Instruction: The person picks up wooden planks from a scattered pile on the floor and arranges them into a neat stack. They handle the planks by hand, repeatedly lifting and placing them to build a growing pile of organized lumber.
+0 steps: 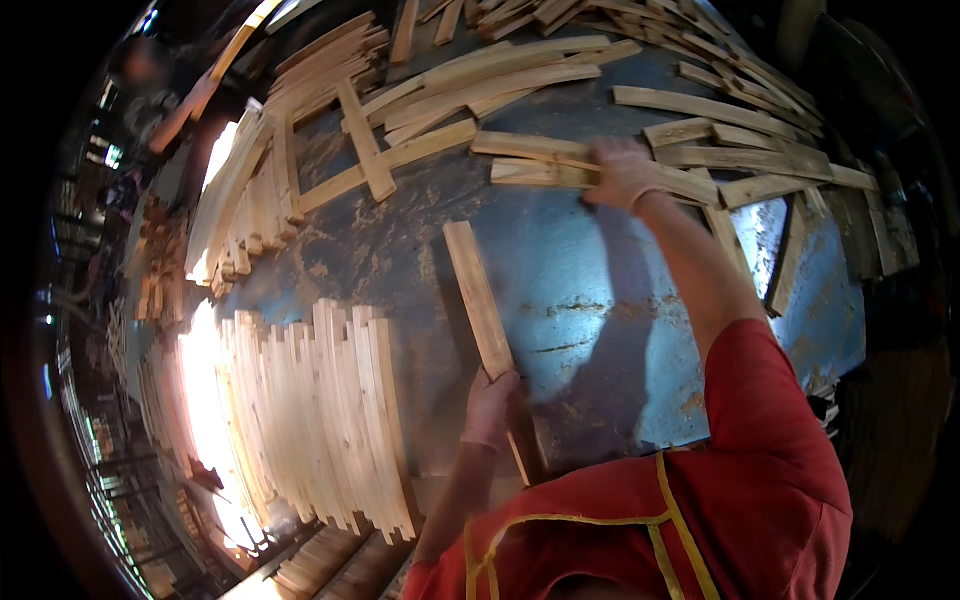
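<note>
My left hand (490,405) grips the near end of a flat wooden slat (476,295) that points away from me over the worn blue table (590,290). My right hand (622,172) reaches far out and rests on a pair of slats (535,160) lying crosswise, fingers closed over them. Both hands wear light gloves. My red sleeve with yellow trim (770,420) fills the lower right.
A neat row of pale slats (320,420) lies side by side at the near left. Loose slats (480,80) are scattered across the far side, and a stacked pile (245,190) sits at far left. Another person (145,75) stands at the upper left.
</note>
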Demonstrator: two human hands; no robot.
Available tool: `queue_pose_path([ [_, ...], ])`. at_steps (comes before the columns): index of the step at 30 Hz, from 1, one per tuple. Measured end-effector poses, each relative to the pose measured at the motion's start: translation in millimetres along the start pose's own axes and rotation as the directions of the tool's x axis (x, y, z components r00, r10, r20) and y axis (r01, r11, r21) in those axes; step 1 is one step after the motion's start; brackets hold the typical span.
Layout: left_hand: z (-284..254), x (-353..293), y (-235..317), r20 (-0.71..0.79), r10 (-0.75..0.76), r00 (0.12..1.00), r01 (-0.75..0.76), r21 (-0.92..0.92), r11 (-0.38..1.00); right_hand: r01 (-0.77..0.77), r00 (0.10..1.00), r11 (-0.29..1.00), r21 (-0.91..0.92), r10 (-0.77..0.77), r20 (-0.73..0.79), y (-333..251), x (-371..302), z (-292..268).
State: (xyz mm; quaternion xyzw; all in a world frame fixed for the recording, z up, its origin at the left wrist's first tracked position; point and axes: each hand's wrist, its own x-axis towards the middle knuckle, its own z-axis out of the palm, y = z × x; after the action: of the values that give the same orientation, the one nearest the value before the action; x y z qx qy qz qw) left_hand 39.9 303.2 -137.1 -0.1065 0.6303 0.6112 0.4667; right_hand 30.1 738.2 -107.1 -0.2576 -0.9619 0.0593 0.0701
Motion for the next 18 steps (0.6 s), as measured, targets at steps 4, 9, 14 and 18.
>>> queue_pose_path([
  [4, -29, -8, 1, -0.149, 0.148, 0.978, -0.095, 0.315, 0.944, -0.023, 0.973, 0.984, -0.177, 0.063, 0.222, 39, -4, 32],
  [9, -131, -62, -27, -0.127, 0.723, 0.679, 0.056, 0.991, 0.121, -0.025, 0.877, 0.999, 0.042, 0.002, 0.481, -43, -96, -13],
  [14, -215, -87, -45, -0.027, 0.810, 0.585, 0.304, 0.934, -0.188, -0.063, 0.830, 0.950, 0.306, -0.121, 0.545, -111, -159, -12],
  [18, -123, -101, 16, -0.053, 0.572, 0.818, -0.164, 0.933, 0.320, -0.046, 0.912, 0.882, 0.469, -0.154, 0.379, -183, -182, -2],
])
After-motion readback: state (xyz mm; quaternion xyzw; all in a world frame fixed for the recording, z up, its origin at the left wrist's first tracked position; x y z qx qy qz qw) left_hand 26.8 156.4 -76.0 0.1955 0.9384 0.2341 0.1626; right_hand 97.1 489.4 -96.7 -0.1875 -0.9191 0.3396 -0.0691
